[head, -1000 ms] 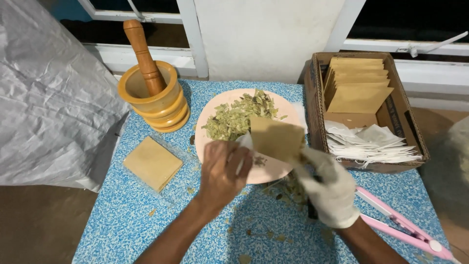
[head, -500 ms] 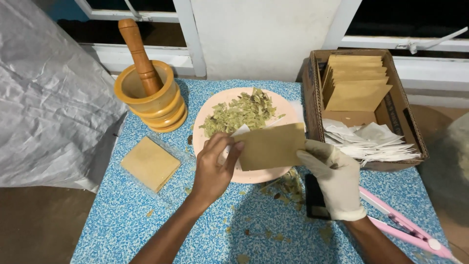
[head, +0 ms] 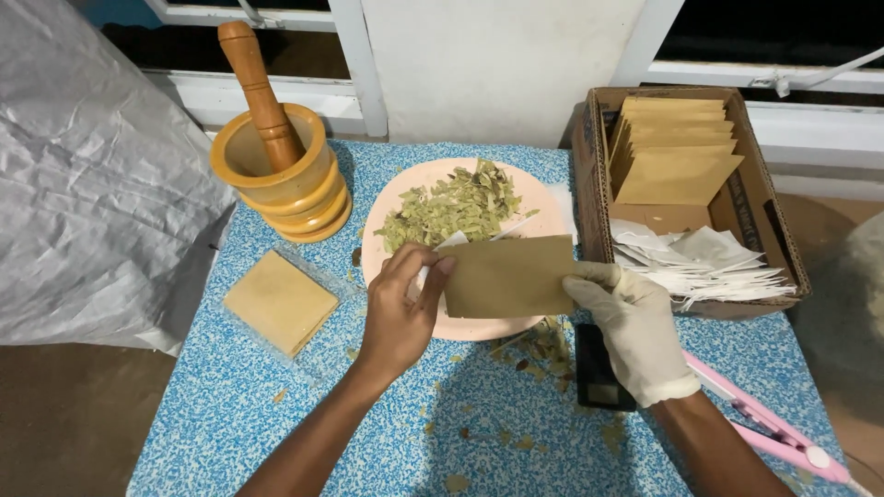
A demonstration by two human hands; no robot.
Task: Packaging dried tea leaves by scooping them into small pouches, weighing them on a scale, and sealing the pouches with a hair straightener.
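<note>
Brown envelope held between left hand and right hand.

a flat brown paper envelope, rectangular and unwrinkled, is held level by its two short ends just above the near rim of a pink plate, with white paper peeking behind its top edge.

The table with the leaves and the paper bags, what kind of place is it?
Probably a small home workspace for packing dried herbs. A wooden mortar and pestle, a plate of dried leaves and a cardboard box of brown envelopes sit by a window.
</note>
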